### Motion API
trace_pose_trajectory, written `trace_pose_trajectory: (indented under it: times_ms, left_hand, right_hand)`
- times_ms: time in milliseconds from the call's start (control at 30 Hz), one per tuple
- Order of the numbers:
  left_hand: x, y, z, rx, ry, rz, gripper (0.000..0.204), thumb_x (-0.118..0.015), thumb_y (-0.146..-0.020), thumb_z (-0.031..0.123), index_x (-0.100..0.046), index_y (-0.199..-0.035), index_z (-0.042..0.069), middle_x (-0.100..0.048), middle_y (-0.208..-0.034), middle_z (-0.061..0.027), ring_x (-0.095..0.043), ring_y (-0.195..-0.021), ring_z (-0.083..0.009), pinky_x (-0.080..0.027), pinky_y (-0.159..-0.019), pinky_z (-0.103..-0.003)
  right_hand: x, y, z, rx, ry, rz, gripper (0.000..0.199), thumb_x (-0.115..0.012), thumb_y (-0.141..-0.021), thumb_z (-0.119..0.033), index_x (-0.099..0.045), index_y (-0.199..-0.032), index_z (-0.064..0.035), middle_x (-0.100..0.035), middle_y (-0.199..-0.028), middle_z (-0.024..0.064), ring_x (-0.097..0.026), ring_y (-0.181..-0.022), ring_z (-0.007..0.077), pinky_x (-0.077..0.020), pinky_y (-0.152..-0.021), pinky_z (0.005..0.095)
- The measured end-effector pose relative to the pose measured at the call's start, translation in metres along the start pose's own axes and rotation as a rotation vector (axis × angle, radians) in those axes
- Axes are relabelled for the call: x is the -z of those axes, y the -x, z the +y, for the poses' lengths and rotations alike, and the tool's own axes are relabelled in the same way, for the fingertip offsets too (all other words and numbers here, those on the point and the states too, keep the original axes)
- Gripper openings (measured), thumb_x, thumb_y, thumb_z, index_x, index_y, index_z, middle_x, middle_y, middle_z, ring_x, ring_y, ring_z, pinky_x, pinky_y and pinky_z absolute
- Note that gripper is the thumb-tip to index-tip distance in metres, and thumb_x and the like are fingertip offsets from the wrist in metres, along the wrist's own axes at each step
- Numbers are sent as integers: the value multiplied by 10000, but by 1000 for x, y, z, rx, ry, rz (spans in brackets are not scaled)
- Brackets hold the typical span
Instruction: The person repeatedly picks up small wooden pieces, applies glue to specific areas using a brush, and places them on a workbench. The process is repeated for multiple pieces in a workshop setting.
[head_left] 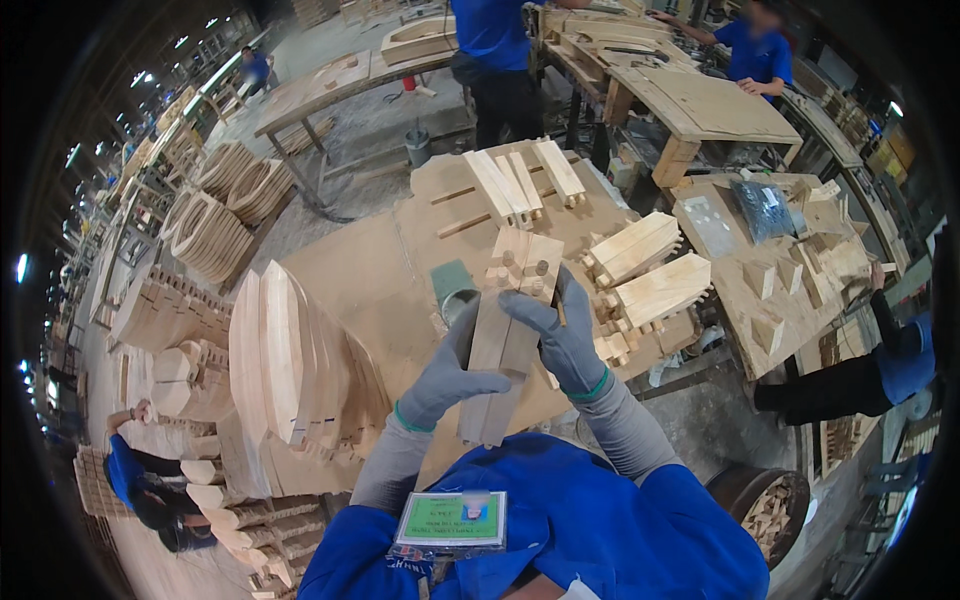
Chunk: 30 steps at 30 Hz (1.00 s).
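Note:
Both gloved hands are in front of my chest on a stack of pale wooden pieces (504,335), which lies lengthwise away from me. My left hand (445,372) is closed round its left side, thumb across the top. My right hand (568,335) grips the right side near the far end, its thumb lying over the wood. Dark round spots, holes or knots, show at that far end. A slim brown stick-like edge shows by my right fingers; I cannot tell whether it is separate. Left of the stack, a green block (452,278) sits beside a round roll-like thing (459,303).
Cardboard (350,265) covers the table. Pegged wooden blocks (650,270) lie at right, longer wooden pieces (515,185) at the far side. Tall curved boards (290,350) stand at left. A barrel of offcuts (775,510) is at lower right. Co-workers stand around.

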<state>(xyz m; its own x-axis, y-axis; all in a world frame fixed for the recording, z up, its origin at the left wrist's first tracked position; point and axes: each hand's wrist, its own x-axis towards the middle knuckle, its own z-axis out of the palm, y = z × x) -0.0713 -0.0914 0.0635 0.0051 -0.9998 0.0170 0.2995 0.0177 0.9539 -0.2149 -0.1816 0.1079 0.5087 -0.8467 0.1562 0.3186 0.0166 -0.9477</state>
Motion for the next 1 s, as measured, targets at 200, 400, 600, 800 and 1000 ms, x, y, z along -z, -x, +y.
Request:
trace_pose_trajectory:
  times_ms: [200, 400, 600, 800, 1000]
  left_hand:
    - [-6, 27, 5, 30, -778, 347, 1067, -822, -579, 267, -212, -1419, 21, -484, -1286, -172, -531, -1154, -304, -438, -949, -392]
    - [15, 42, -18, 31, -917, 488, 1018, -790, -603, 298, -223, -1395, -1, -565, -1135, -223, -603, -1018, -333, -485, -857, -407]
    - [53, 82, -1, 146, -1026, 766, 967, -793, -602, 271, -266, -1354, -31, -600, -1090, -204, -626, -982, -300, -492, -846, -382]
    - [67, 112, -6, 177, -1000, 718, 946, -789, -608, 242, -273, -1350, -38, -595, -1106, -209, -621, -996, -301, -488, -855, -398]
    - [60, 121, -12, 264, -1057, 684, 969, -790, -612, 247, -254, -1364, -45, -566, -1142, -234, -592, -1046, -328, -468, -881, -417]
  right_hand:
    - [-28, -5, 32, -8, -106, 28, 478, -705, -781, -160, -491, -1155, 47, -628, -1009, 110, -626, -892, 155, -514, -781, 285]
    - [-37, -16, 64, 49, 146, -121, 535, -711, -816, -215, -468, -1212, 50, -621, -1034, 137, -629, -893, 175, -515, -817, 298]
    - [21, -34, 60, -134, -254, -201, 438, -465, -971, -213, -399, -1322, 41, -600, -1072, 155, -633, -922, 215, -529, -849, 358]
    - [62, -39, 121, -281, -16, -164, 242, -598, -894, -118, -587, -1062, 56, -634, -942, 116, -633, -834, 150, -546, -775, 297]
    - [47, -50, 183, -240, 43, -82, 88, -641, -840, -35, -590, -892, 14, -629, -817, 76, -639, -747, 145, -554, -724, 272]
